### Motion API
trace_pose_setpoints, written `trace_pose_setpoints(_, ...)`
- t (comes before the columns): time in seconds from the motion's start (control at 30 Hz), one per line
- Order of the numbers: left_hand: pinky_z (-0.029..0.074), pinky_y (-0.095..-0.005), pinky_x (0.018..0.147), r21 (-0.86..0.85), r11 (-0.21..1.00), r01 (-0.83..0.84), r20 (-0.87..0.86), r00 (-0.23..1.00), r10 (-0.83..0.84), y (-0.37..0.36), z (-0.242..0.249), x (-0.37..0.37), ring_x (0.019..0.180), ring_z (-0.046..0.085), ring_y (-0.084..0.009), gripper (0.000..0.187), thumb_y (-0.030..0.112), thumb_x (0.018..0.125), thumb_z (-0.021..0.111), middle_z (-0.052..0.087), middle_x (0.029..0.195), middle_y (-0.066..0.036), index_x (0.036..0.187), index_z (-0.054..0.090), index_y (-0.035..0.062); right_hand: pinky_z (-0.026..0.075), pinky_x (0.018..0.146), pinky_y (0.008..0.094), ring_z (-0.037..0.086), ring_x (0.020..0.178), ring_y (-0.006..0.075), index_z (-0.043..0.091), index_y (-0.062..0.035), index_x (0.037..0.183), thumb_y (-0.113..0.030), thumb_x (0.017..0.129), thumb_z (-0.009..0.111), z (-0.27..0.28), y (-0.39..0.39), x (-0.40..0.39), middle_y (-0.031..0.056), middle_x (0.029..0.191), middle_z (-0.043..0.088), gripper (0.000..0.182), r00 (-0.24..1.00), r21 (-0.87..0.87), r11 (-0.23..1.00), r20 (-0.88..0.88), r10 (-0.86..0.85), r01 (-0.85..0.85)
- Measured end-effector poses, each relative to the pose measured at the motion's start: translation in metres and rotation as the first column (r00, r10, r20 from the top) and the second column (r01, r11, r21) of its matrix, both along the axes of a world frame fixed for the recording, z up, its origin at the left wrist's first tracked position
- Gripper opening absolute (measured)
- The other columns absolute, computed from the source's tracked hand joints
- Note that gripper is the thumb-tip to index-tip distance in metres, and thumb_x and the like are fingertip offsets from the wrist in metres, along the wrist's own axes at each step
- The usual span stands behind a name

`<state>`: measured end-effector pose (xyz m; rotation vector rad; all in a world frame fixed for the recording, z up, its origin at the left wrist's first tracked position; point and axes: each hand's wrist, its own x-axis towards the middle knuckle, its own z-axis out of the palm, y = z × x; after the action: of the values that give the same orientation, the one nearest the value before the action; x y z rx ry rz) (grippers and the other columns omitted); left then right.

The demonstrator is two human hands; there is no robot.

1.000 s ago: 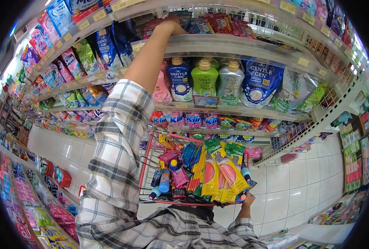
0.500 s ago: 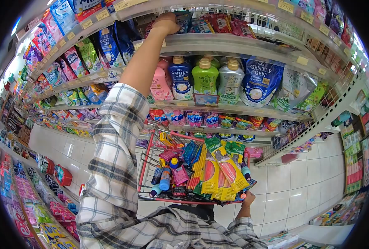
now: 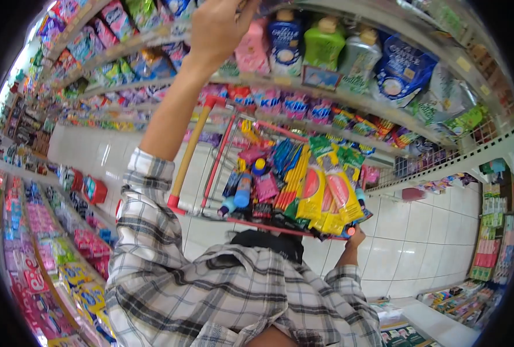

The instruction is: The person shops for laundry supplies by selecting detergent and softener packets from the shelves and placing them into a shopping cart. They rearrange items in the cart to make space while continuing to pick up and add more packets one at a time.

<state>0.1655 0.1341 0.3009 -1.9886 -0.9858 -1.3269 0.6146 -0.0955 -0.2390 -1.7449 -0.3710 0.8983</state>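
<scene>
A shopper in a plaid shirt stands at a supermarket aisle. The left hand (image 3: pixel 219 29) is raised high at the shelf (image 3: pixel 349 98), fingers curled at the top edge of view beside a pink pouch (image 3: pixel 251 52); whether the grip holds anything cannot be told. The right hand (image 3: pixel 356 236) grips the near rim of a red cart (image 3: pixel 211 168), packed with upright packets whose long axes point up and away. This looks like picking an item off the shelf; next it would need lowering into the cart.
</scene>
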Motion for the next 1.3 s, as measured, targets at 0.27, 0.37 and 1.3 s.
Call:
trace_pose_setpoints(0.27,0.050,-0.0403,0.061,-0.881,0.471,-0.042,0.082,0.967,0.241,-0.109,-0.229,-0.061,0.069,0.065,-0.0336,0.017,0.018,0.078,0.068,0.066,0.077,-0.017,0.092,0.070,0.0078,0.048,0.057,0.0307,0.060,0.064,0.0169,0.065,0.0122,0.085,-0.014,0.085,0.062,-0.001,0.000,0.001,0.0107,0.079,0.065,0.026,0.998,-0.011,1.000,-0.070,-0.009,0.008)
trace_pose_setpoints(0.37,0.051,-0.0438,0.061,-0.907,0.408,-0.109,0.009,0.961,0.276,-0.146,-0.277,-0.065,0.067,0.064,-0.0357,0.018,0.018,0.078,0.067,0.065,0.073,-0.016,0.094,0.069,0.0106,0.048,0.057,0.0308,0.060,0.064,0.0174,0.064,0.0124,0.084,-0.013,0.084,0.062,0.004,0.001,0.000,0.0116,0.079,0.065,0.026,0.997,-0.007,1.000,-0.074,-0.009,0.009)
trace_pose_setpoints(1.3,0.051,-0.0425,0.059,-0.681,0.714,-0.166,0.043,0.963,0.265,-0.094,-0.170,-0.015,0.072,0.066,-0.0336,0.034,0.035,0.083,0.066,0.067,0.083,-0.014,0.102,0.061,0.0073,0.043,0.054,0.0314,0.052,0.058,0.0131,0.063,0.0055,0.068,-0.011,0.079,0.062,0.001,0.000,-0.001,0.0048,0.067,0.060,0.020,0.998,0.002,0.999,-0.056,-0.032,0.032)
